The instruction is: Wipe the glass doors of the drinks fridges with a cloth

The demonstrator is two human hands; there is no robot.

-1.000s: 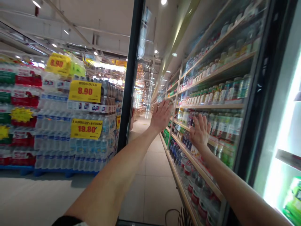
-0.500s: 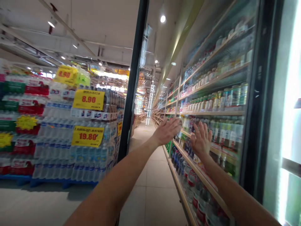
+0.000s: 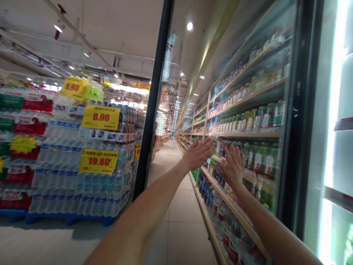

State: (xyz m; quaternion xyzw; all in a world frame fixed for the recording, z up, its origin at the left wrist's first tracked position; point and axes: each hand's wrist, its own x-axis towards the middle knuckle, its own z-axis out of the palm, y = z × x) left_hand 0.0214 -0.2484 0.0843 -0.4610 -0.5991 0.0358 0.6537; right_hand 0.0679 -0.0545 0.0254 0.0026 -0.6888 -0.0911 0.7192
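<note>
A glass door (image 3: 190,48) in a black frame stands in front of me, with shelves of drinks showing in its pane. My left hand (image 3: 200,152) reaches out at the middle of the view, fingers stretched and holding nothing. A faint mirrored shape meets its fingertips, so they seem to be at or close to the glass. To its right, my right hand (image 3: 234,165) is raised, fingers spread and palm towards the pane. Whether that palm presses on the glass I cannot tell. Bottled drinks (image 3: 260,158) appear behind the right hand.
Stacked packs of water bottles (image 3: 71,165) stand on a blue pallet (image 3: 68,218) at left, with yellow price signs (image 3: 100,117). A lit cooler (image 3: 339,154) is at the right edge. Pale floor tiles (image 3: 182,209) run below my arms.
The view has shifted slightly, so the stacked bottles and door frame sit further left. Both hands keep nearly the same place, fingers still stretched out.
</note>
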